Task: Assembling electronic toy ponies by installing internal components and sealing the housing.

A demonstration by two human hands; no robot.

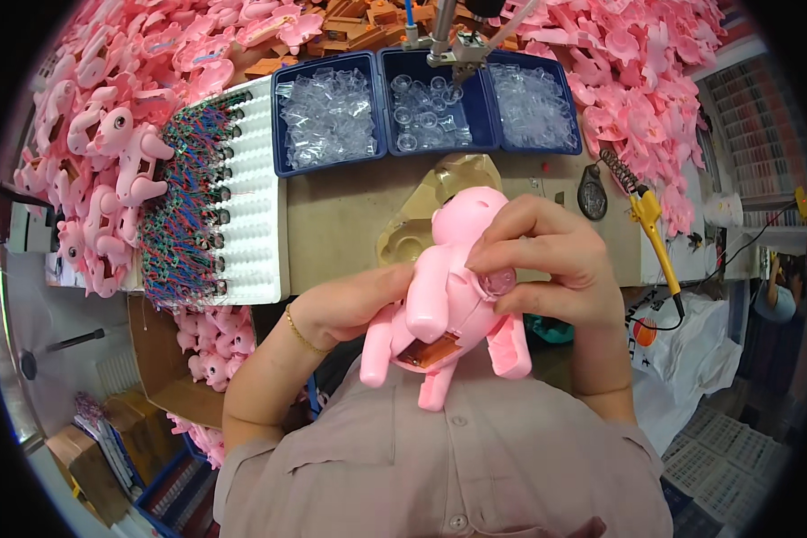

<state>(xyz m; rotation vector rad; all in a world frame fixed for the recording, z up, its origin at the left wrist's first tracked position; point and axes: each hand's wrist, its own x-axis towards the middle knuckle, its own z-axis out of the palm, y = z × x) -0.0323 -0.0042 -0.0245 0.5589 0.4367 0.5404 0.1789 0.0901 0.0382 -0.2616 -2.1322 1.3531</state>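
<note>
Above my lap is a pink plastic toy animal (439, 269), tilted, with its legs toward me and an opening in its underside showing an orange-brown part. My left hand (359, 300) is closed around its left side, the thumb along the body. My right hand (560, 260) has its fingers and thumb closed about a small clear round plastic piece (499, 283) at the toy's right side. Whether that piece sits in the body or only touches it, I cannot tell. Behind the toy, a tan moulded fixture (408, 235) is partly covered.
Blue bins (285, 148) of clear plastic parts line the back. A white foam tray (264, 224) with wired parts lies left, beside piled pink toys (121, 134). On the right are a yellow soldering iron (656, 235) and heaped pink shells (641, 99). A metal machine arm (457, 49) hangs above.
</note>
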